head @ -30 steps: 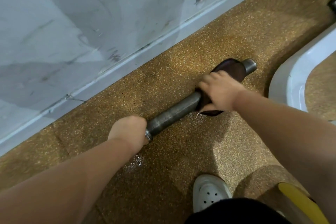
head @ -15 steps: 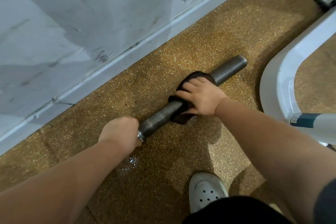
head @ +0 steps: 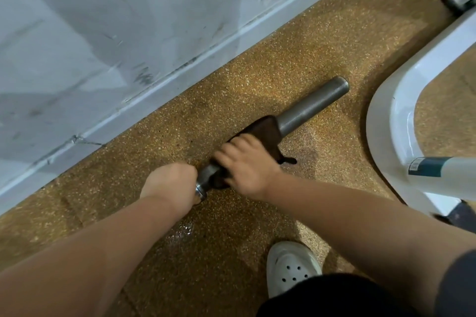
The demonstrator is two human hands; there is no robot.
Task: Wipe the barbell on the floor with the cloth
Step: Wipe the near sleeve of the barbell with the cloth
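Observation:
A grey steel barbell sleeve (head: 313,105) lies diagonally on the speckled brown floor, its free end pointing up and right. A dark brown cloth (head: 268,132) is wrapped around the sleeve near its middle. My right hand (head: 244,165) grips the cloth around the bar, close to the collar. My left hand (head: 171,184) is closed around the bar just left of the collar and hides that part. The two hands nearly touch.
A grey marble-look wall with a pale baseboard (head: 144,100) runs diagonally behind the bar. A white curved machine base (head: 386,123) sits at the right, with a white and teal spray bottle (head: 443,170) over it. My white clog (head: 291,265) stands below. A wet patch (head: 184,230) glistens near my left wrist.
My right hand has slid the cloth down the sleeve from its far end toward the collar, ending next to my left hand. The far end of the sleeve is now bare.

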